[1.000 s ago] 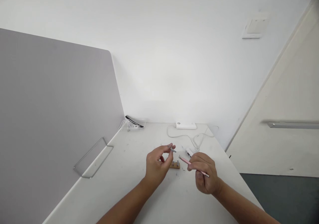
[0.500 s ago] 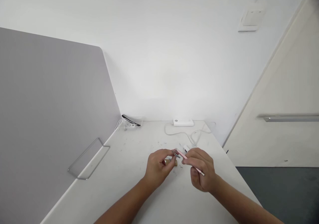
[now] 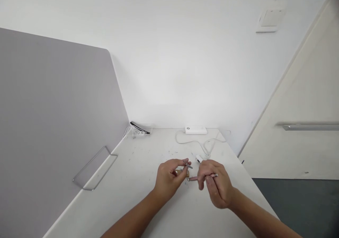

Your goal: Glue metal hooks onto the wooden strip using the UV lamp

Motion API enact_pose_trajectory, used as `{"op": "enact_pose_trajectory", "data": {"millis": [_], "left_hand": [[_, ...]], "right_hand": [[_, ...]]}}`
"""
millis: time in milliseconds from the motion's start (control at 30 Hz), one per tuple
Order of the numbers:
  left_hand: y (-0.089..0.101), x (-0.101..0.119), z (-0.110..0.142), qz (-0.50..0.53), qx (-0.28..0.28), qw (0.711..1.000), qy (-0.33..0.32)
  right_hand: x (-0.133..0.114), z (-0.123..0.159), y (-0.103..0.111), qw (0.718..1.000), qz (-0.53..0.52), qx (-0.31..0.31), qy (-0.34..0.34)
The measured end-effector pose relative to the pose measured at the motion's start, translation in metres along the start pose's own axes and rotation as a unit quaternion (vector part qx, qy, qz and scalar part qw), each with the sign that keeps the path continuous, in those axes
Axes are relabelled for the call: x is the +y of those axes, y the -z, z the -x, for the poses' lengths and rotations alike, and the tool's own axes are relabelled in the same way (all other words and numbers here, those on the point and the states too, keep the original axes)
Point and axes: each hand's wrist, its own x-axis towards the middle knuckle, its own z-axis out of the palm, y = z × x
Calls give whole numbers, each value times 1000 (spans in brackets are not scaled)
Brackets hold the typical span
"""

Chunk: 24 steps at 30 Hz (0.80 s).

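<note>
My left hand (image 3: 169, 178) pinches a small grey metal piece (image 3: 189, 166) between thumb and fingertips. It could be a key or a blade; it is too small to tell. Below these fingers a tan or brass-coloured block (image 3: 187, 173) shows, partly hidden by the thumb; I cannot tell whether the hand touches it. My right hand (image 3: 215, 185) is closed around a slim pink pen-like stick (image 3: 194, 178) with silvery ends. Its tip points left, just below the left fingertips and apart from the metal piece.
A white device (image 3: 196, 130) lies at the back of the white table (image 3: 164, 209), with a white cable (image 3: 203, 146) near it. A small white plug-like piece (image 3: 198, 158) lies beyond my right hand. A clear tray (image 3: 141, 130), a wire frame (image 3: 95, 169) and a grey partition (image 3: 58, 118) are on the left.
The pink stick's tip has dropped away from the left fingertips, and the stick now lies nearly level. My right hand has turned and changed its grip. The left hand has barely moved.
</note>
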Motion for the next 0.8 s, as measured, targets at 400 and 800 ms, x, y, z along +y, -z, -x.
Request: {"op": "enact_pose_trajectory", "data": {"millis": [400, 800], "left_hand": [[-2, -2, 2, 6, 1, 1000, 10], [-1, 0, 2, -27, -9, 1000, -11]], "right_hand": [[18, 6, 9, 989, 124, 71, -36], [6, 3, -7, 997, 56, 53, -24]]}}
